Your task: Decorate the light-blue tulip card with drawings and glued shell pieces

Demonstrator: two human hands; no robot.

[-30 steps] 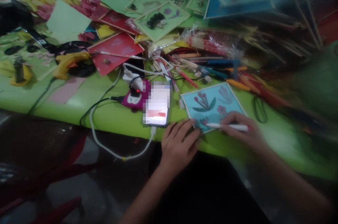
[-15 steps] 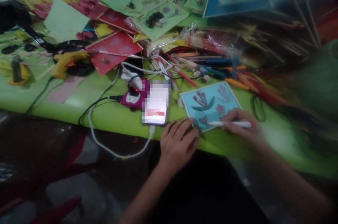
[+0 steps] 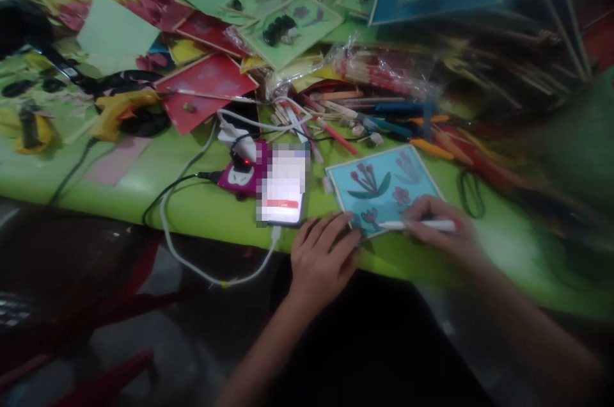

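A light blue card [image 3: 384, 173] with a pale stick border lies near the table's front edge, drawn with pink and purple flowers and green leaves. My right hand [image 3: 436, 221] pinches a white marker [image 3: 396, 225] with a reddish end. The marker's tip is at the small flower in the card's lower left; whether it touches is too blurred to tell. My left hand [image 3: 323, 253] lies flat with fingers stretched, fingertips at the card's lower left corner. Just left of the card, a phone [image 3: 283, 192] with a lit, blurred screen lies above that hand.
A purple power strip [image 3: 240, 180] with plugs sits beside the phone. A white cable [image 3: 173, 253] loops over the table's front edge. Behind are a yellow glue gun [image 3: 118, 114], a red card [image 3: 206, 90], a green card [image 3: 292, 29] and scattered pens. A dark elastic loop [image 3: 471, 192] lies right.
The view has shifted very slightly. Both hands and the marker stay in nearly the same place on the card.
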